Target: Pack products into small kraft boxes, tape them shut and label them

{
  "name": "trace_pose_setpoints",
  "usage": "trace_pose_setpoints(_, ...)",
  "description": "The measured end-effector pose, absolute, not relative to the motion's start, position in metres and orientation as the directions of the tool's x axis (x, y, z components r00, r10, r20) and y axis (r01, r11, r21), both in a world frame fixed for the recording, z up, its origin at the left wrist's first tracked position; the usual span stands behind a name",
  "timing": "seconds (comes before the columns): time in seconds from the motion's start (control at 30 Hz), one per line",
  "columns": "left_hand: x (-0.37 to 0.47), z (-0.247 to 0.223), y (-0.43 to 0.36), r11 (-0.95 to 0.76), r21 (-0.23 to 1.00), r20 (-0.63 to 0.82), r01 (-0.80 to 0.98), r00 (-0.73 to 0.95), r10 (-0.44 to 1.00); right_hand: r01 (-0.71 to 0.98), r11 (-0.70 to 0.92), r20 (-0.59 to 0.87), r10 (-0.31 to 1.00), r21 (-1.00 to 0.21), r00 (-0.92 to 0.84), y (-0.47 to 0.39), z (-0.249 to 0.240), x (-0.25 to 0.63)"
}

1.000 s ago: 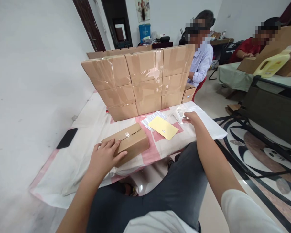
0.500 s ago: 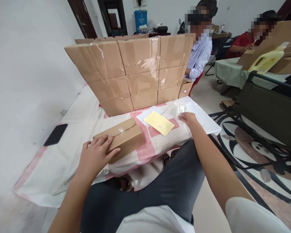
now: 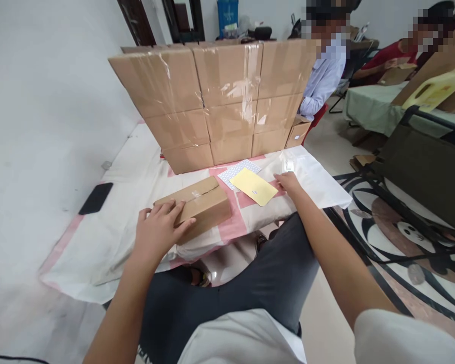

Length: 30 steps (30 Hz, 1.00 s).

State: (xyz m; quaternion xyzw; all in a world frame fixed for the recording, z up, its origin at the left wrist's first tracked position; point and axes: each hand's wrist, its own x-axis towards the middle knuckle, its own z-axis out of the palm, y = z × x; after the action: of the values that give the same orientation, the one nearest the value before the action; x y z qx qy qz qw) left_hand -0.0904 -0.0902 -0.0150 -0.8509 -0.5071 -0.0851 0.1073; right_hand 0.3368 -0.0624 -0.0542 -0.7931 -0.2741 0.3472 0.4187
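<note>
A closed brown cardboard box (image 3: pixel 208 210) lies near the table's front edge, with a strip of clear tape over its top seam. Resting on its left end is my left hand (image 3: pixel 161 225), fingers spread. My right hand (image 3: pixel 288 183) is over the cloth beside a yellow sheet (image 3: pixel 254 186), its index finger stretched out toward the sheet. A small clear-and-white item (image 3: pixel 288 166) lies just beyond that hand. Under the yellow sheet is a patterned sticker sheet (image 3: pixel 227 175).
Stacked, taped boxes (image 3: pixel 227 101) stand as a wall behind. A black phone (image 3: pixel 96 198) lies at left on the pink-and-white cloth (image 3: pixel 136 167). A person in a light blue shirt (image 3: pixel 322 83) sits behind the boxes; another in red is farther right.
My right hand has drawn back from the small clear-and-white item toward the yellow sheet. My left hand stays on the box. The camera view has shifted slightly.
</note>
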Motion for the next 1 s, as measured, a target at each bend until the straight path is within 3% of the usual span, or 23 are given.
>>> trace_pose_setpoints(0.1, -0.091, -0.003, -0.091, -0.485, 0.012, 0.297, 0.874, 0.46, 0.837, 0.165, -0.204, -0.13, 0.918, -0.965, 0.375, -0.081, -0.033, 0.268)
trace_pose_setpoints(0.17, -0.088, 0.01, -0.096, -0.506, 0.13, 0.384, 0.853, 0.427, 0.819, 0.046, 0.107, 0.109, 0.993, -0.993, 0.038, -0.103, -0.022, 0.222)
trace_pose_setpoints(0.27, -0.077, 0.027, -0.109, -0.573, 0.445, 0.454, 0.688, 0.377, 0.807, -0.092, 0.372, 0.383, 0.887, -0.924, -0.257, -0.135, -0.006, 0.171)
trace_pose_setpoints(0.37, -0.065, 0.032, -0.121, -0.499, 0.773, 0.32, 0.392, 0.439, 0.84, -0.084, 0.515, 0.509, 0.786, -0.853, -0.35, -0.152, 0.007, 0.145)
trace_pose_setpoints(0.43, -0.06, 0.028, -0.123, -0.408, 0.877, 0.25, 0.253, 0.486, 0.838, -0.044, 0.57, 0.543, 0.753, -0.82, -0.371, -0.156, 0.011, 0.139)
trace_pose_setpoints(0.6, -0.06, 0.019, -0.122, -0.387, 0.914, 0.301, 0.12, 0.439, 0.847, 0.043, 0.596, 0.543, 0.757, -0.802, -0.364, -0.159, 0.005, 0.134)
trace_pose_setpoints(0.8, -0.063, 0.021, -0.124, -0.425, 0.889, 0.313, 0.169, 0.452, 0.835, 0.051, 0.566, 0.523, 0.789, -0.823, -0.323, -0.161, -0.004, 0.132)
trace_pose_setpoints(0.87, -0.061, 0.02, -0.126, -0.478, 0.858, 0.368, 0.186, 0.425, 0.827, 0.061, 0.475, 0.443, 0.854, -0.878, -0.273, -0.159, -0.008, 0.131)
trace_pose_setpoints(1.0, -0.054, 0.004, -0.129, -0.608, 0.722, 0.52, 0.33, 0.32, 0.792, 0.093, 0.149, 0.135, 0.981, -0.984, -0.142, -0.152, -0.018, 0.125)
